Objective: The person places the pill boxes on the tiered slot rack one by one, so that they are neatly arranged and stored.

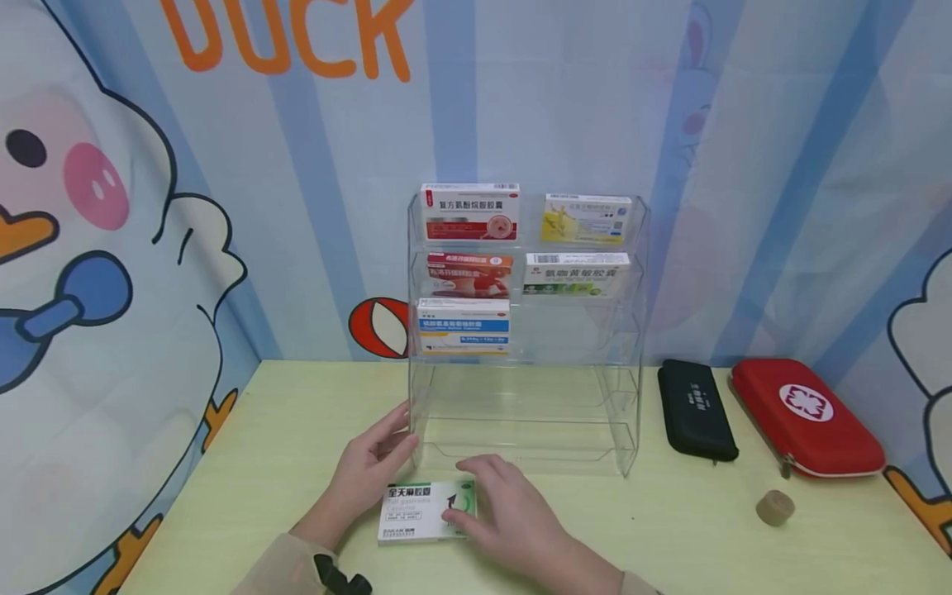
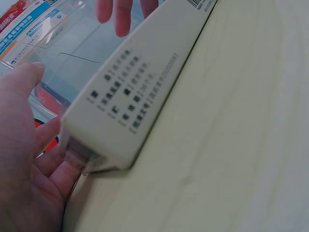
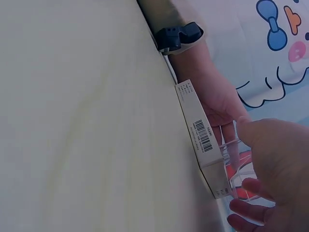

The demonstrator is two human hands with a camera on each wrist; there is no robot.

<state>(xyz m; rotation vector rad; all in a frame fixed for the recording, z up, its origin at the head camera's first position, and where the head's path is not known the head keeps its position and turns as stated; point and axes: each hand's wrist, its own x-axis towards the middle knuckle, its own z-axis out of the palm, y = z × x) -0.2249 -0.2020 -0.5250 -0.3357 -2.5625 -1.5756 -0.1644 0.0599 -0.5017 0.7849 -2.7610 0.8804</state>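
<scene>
A white and green medicine box of capsules lies on the table in front of a clear acrylic rack. Over the box's right end my right hand is spread, thumb and fingers apart; the right wrist view shows the fingertips close by the end of the box. My left hand is at the rack's lower left corner, just behind the box's left end. In the left wrist view its thumb stands apart from the loosely bent fingers, beside the box's side panel.
Several medicine boxes, such as a red-and-white one and a blue-and-white one, stand in the rack's upper tiers. To the right lie a black zip case, a red hard case and a small brown cylinder. A printed curtain hangs behind.
</scene>
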